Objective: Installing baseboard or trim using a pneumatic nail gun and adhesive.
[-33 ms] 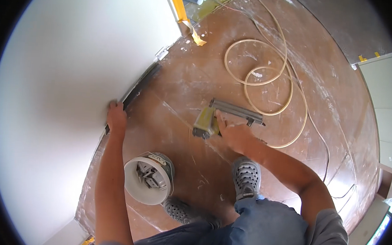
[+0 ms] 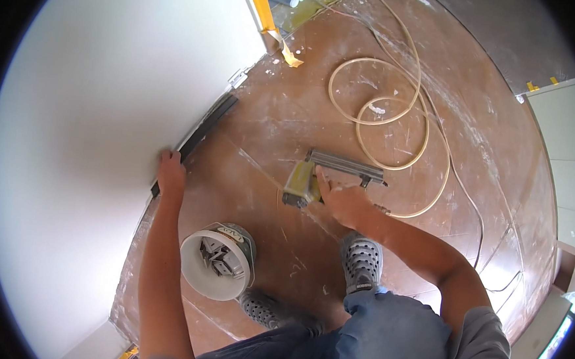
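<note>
At the foot of the white wall, my left hand [image 2: 171,172] is closed over a long dark strip [image 2: 208,128]. The strip lies along the line where wall and floor meet, and my fingers hide part of it. My right hand [image 2: 346,204] grips a nail gun [image 2: 298,182] by its handle, with the index finger stretched along the body. The gun has a yellow-green body and a long grey magazine. It is held over the floor, to the right of the strip and apart from it.
A white bucket [image 2: 187,282] with several light metal-looking pieces stands between my left arm and my shoes. A tan air hose [image 2: 428,139] loops over the brown, dusty floor [image 2: 270,139]. Yellow tape [image 2: 258,6] edges the wall's far end.
The nail gun has moved very slightly down in the view with my right hand. The dark strip has shifted slightly, with my left hand still on it.
</note>
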Demonstrator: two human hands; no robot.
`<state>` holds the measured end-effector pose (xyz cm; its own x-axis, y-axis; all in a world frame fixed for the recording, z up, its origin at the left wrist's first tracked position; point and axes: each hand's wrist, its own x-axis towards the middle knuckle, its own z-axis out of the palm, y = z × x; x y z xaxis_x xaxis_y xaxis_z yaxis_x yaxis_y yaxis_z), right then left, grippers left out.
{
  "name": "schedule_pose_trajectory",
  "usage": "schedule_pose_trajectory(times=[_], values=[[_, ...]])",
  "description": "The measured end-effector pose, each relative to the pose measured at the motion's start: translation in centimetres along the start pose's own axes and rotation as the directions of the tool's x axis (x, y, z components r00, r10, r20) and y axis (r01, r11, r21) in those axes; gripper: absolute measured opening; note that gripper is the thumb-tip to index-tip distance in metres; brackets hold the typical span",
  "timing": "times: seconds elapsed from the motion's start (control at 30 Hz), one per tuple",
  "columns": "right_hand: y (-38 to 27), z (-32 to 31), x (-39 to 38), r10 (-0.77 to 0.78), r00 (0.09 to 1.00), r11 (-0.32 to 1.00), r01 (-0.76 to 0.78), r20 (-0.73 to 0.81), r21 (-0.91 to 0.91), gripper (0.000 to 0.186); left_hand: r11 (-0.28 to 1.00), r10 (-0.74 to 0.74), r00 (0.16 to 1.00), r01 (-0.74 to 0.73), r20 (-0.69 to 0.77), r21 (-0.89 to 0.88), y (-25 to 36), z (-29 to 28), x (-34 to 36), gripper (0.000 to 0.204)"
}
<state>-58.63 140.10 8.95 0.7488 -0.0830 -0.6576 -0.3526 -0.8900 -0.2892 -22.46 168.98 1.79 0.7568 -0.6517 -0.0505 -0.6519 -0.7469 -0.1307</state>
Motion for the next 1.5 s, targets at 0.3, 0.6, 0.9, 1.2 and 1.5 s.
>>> schedule_pose_trajectory(times=[0.3, 0.6, 0.9, 1.2, 1.5], values=[[1.0, 7.0, 1.7, -0.223, 0.926, 0.974, 0.221, -0.305, -0.042, 0.075, 0.905, -0.176, 0.944, 0.266, 0.277, -0.331, -4.9, -13.1, -11.1, 0.019], [-5.7, 0.0, -0.1, -0.243, 0.789, 0.958, 0.286, -0.564, -0.012, 0.064, 0.462, -0.497, 0.737, 0.671, 0.457, -0.58, -14.2, -29.9, -37.9, 0.042], [-19.3, 3.0, 3.6, -0.441, 0.854, 0.815, 0.51, -0.276, 0.276, 0.047, 0.129, -0.343, 0.409, 0.912, 0.846, -0.389, -5.0, -25.0, -42.4, 0.028], [-22.5, 0.6, 6.0, -0.485, 0.852, 0.872, 0.453, -0.197, -0.186, 0.041, 0.528, -0.105, 0.623, 0.696, 0.775, -0.487, -18.4, -12.9, -43.4, 0.02], [-31.7, 5.4, 6.7, -0.573, 0.802, 0.766, 0.449, -0.171, -0.461, 0.026, 0.376, -0.025, 0.846, 0.502, 0.533, -0.779, -23.8, -7.8, -39.4, 0.021]])
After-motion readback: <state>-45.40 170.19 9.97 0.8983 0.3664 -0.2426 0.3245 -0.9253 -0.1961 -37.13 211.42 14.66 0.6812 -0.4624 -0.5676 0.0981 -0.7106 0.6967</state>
